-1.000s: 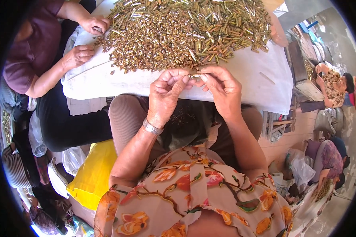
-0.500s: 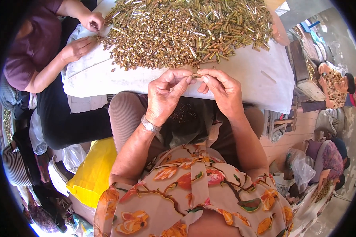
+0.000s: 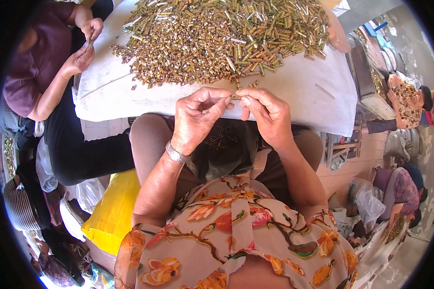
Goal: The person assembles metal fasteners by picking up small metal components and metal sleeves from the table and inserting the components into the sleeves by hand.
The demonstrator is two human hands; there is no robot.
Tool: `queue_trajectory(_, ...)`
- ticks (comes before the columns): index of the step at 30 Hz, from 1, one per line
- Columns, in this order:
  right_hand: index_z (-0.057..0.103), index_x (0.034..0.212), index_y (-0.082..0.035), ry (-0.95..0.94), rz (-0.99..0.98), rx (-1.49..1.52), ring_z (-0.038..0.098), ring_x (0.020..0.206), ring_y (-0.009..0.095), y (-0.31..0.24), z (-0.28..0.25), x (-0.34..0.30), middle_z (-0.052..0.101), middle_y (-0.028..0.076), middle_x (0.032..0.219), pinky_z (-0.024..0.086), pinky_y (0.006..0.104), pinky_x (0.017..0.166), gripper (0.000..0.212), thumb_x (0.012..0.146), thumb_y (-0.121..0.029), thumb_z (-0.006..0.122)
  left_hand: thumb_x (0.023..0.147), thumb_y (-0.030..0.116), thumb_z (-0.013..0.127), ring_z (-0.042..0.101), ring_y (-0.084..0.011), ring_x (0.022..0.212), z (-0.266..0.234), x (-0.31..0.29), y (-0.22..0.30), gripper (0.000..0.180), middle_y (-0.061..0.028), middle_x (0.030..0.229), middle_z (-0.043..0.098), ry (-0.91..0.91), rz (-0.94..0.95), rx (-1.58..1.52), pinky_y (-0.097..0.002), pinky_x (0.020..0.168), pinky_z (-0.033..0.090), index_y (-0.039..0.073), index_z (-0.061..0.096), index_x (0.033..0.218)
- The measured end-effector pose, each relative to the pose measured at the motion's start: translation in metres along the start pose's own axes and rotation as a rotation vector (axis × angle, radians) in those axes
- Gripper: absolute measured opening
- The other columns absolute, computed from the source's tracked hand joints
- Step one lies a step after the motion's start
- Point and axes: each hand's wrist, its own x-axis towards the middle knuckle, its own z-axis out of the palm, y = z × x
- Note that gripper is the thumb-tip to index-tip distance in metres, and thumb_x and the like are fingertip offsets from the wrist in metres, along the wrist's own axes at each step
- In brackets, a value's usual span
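Observation:
Over the near edge of the table, my left hand (image 3: 200,116) and my right hand (image 3: 270,114) meet fingertip to fingertip. Between them is a small brass-coloured metal cylinder (image 3: 236,97), pinched at both ends by thumbs and fingers. Its details are mostly covered by the fingertips. Just beyond lies a large heap of yellowish metal parts: short nut-like pieces (image 3: 178,60) on the left, longer slim tubes (image 3: 289,33) on the right. A few loose pieces lie just past my fingertips.
A white cloth (image 3: 103,98) covers the table, with a thin pale strip (image 3: 324,91) on it. At left, a co-worker's hands (image 3: 84,50) hold something small. A black sheet (image 3: 222,149) lies across my lap. A yellow bag (image 3: 112,212) stands at my left. Other people sit further right.
The co-worker's hands have drawn back from the heap and come together. My hands stay joined at the small cylinder, shifted slightly left and down in view.

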Motion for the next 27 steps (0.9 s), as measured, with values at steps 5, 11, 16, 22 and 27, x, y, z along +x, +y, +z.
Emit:
queue_trajectory(5,0.064,0.104,0.000,-0.030,0.011,-0.008,0.055,0.058,0.009,-0.003,-0.001,0.000,0.056,0.004,0.075,0.044,0.0228,0.053,0.016,0.094,-0.008,0.055,0.089,0.001,0.063,0.066,-0.0095,0.080,-0.003,0.001,0.002,0.013,-0.0040,0.086,0.068,-0.045,-0.048,-0.019,-0.0222,0.073,0.054,-0.001,0.065,0.101)
queue_trajectory(11,0.063,0.104,0.000,0.015,0.016,0.041,0.053,0.057,0.008,-0.003,0.003,-0.002,0.056,0.004,0.073,0.043,0.0230,0.052,0.015,0.095,-0.008,0.055,0.089,0.005,0.063,0.067,-0.0135,0.081,-0.007,0.006,0.005,0.015,-0.0069,0.089,0.069,-0.119,-0.082,-0.165,-0.0256,0.076,0.054,-0.002,0.065,0.102)
queue_trajectory(16,0.063,0.103,0.000,0.042,0.012,0.045,0.053,0.056,0.008,-0.005,0.006,-0.003,0.056,0.004,0.073,0.043,0.0230,0.052,0.014,0.094,-0.007,0.054,0.090,0.011,0.064,0.067,-0.0143,0.080,-0.007,0.005,0.003,0.018,-0.0092,0.090,0.069,-0.125,-0.192,-0.309,-0.0279,0.077,0.055,-0.002,0.065,0.102)
queue_trajectory(22,0.062,0.103,0.000,0.106,-0.123,-0.179,0.054,0.054,0.012,-0.003,0.011,-0.006,0.058,0.008,0.079,0.046,0.0255,0.053,0.014,0.092,-0.003,0.056,0.090,0.015,0.064,0.067,-0.0144,0.081,-0.004,0.003,0.006,0.020,-0.0083,0.091,0.068,-0.100,-0.298,-0.390,-0.0291,0.078,0.055,-0.001,0.063,0.102)
queue_trajectory(27,0.062,0.105,-0.001,0.101,-0.189,-0.213,0.056,0.057,0.013,0.004,0.010,-0.003,0.059,0.009,0.080,0.046,0.0264,0.053,0.016,0.090,-0.001,0.056,0.090,0.014,0.064,0.067,-0.0144,0.081,-0.005,0.005,0.003,0.018,-0.0076,0.090,0.068,-0.096,-0.300,-0.412,-0.0292,0.078,0.056,0.000,0.063,0.101)
